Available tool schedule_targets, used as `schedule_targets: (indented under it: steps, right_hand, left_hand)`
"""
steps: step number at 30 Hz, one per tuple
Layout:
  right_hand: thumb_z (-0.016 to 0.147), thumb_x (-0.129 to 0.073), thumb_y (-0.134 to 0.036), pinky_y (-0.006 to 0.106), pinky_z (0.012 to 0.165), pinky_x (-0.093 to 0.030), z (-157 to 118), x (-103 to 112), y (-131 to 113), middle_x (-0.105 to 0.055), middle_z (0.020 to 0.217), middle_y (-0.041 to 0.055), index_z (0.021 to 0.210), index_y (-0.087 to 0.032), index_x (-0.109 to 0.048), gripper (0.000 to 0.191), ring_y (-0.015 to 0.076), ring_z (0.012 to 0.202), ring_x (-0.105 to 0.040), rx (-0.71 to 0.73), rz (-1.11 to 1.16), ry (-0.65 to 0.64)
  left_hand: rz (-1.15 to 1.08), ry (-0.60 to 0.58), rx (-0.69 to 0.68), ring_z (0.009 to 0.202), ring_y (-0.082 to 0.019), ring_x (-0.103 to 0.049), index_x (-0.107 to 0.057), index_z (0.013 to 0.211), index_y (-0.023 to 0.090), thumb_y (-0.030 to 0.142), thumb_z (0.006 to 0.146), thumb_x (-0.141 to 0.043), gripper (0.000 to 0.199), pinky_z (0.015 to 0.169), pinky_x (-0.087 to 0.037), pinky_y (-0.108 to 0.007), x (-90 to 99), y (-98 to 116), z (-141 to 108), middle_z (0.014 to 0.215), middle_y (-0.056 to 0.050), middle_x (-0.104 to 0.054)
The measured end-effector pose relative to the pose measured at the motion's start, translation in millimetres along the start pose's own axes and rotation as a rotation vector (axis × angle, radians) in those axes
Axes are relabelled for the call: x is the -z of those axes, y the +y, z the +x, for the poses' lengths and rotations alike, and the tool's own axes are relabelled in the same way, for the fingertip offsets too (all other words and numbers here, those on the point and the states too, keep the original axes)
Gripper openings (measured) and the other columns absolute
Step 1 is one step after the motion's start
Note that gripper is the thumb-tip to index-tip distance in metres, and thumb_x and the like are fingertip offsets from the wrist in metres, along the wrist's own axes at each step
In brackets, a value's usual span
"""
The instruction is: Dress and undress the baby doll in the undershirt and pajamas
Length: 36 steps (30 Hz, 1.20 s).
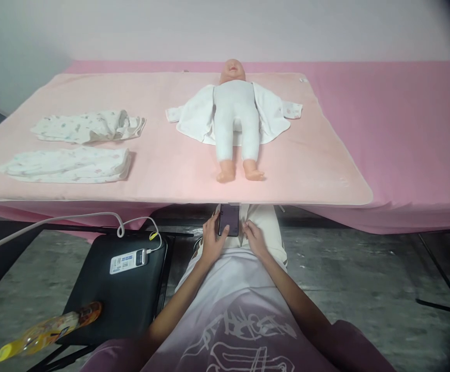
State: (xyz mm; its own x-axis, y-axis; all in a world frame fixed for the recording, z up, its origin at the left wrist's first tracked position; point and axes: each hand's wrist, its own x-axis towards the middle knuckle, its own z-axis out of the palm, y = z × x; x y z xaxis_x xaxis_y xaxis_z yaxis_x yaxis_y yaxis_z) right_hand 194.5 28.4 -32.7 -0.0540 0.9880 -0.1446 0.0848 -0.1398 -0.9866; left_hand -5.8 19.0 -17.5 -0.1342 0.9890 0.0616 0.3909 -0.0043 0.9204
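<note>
In my lap, a dark smartphone [229, 221] lies below the table's front edge. My left hand [212, 242] is closed around its left side, with the thumb over the screen. Just right of the phone, my right hand [254, 239] rests on my light trousers with its fingers curled in and nothing visible in them. Beyond the edge, a baby doll [236, 106] lies on its back, head away from me. Its body is covered in white, and a white baby jacket [273, 108] is spread open beneath it, sleeves out to both sides.
Two folded patterned baby garments [89, 126] [67, 165] lie at left on a pale pink mat [163, 175] over a darker pink cloth [395, 129]. On a black stool [122, 310] are a cabled power bank [128, 261] and a drink bottle [50, 330].
</note>
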Motion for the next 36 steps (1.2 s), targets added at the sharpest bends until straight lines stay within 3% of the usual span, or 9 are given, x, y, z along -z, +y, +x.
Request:
schedule_targets:
  steps: [4, 9, 14, 23, 36]
  right_hand:
    - [0.106, -0.055, -0.076, 0.032, 0.067, -0.038, -0.6, 0.1, 2.5, -0.051, 0.071, -0.0012, 0.078, -0.025, -0.051, 0.058, 0.0185, 0.068, -0.048, 0.0, 0.009, -0.007]
    - [0.105, -0.058, -0.072, 0.032, 0.07, -0.042, 2.6, -1.8, 3.0, -0.058, 0.078, -0.0003, 0.088, -0.026, -0.056, 0.049, 0.0196, 0.071, -0.054, -0.018, 0.054, -0.006]
    - [0.103, -0.06, -0.071, 0.033, 0.073, -0.046, 11.1, -7.5, 1.2, -0.062, 0.083, 0.0007, 0.093, -0.026, -0.058, 0.046, 0.02, 0.074, -0.057, -0.049, 0.134, 0.034]
    - [0.101, -0.06, -0.08, 0.031, 0.066, -0.039, 12.6, -9.3, 3.3, -0.047, 0.071, -0.0003, 0.074, -0.025, -0.046, 0.062, 0.0191, 0.07, -0.046, -0.041, 0.053, -0.002]
    - [0.098, -0.059, -0.084, 0.031, 0.065, -0.042, 13.5, -4.9, -1.5, -0.047, 0.073, 0.0004, 0.078, -0.026, -0.048, 0.063, 0.0188, 0.07, -0.045, -0.078, 0.114, 0.009]
  left_hand:
    - [-0.389, -0.001, 0.259, 0.155, -0.036, -0.06, -0.077, 0.143, 0.024, 0.065, 0.098, -0.076, 0.061, 0.134, -0.041, -0.055, 6.9, 0.8, 13.3, 0.161, -0.015, -0.068]
    - [-0.57, -0.003, 0.355, 0.152, -0.035, -0.064, -0.083, 0.135, 0.023, 0.056, 0.093, -0.082, 0.053, 0.138, -0.038, -0.052, 14.5, 9.1, 21.2, 0.153, -0.014, -0.075]
    - [-0.564, 0.025, 0.356, 0.15, -0.035, -0.066, -0.084, 0.131, 0.023, 0.056, 0.09, -0.087, 0.053, 0.135, -0.043, -0.053, 11.4, 10.2, 18.6, 0.154, -0.015, -0.074]
    - [-0.457, 0.049, 0.289, 0.15, -0.035, -0.066, -0.083, 0.131, 0.022, 0.06, 0.093, -0.083, 0.053, 0.134, -0.044, -0.055, 5.8, 1.6, 14.3, 0.153, -0.015, -0.075]
    - [-0.337, 0.095, 0.265, 0.149, -0.037, -0.065, -0.082, 0.135, 0.021, 0.066, 0.098, -0.077, 0.058, 0.13, -0.047, -0.055, -1.1, -0.2, 10.2, 0.152, -0.016, -0.075]
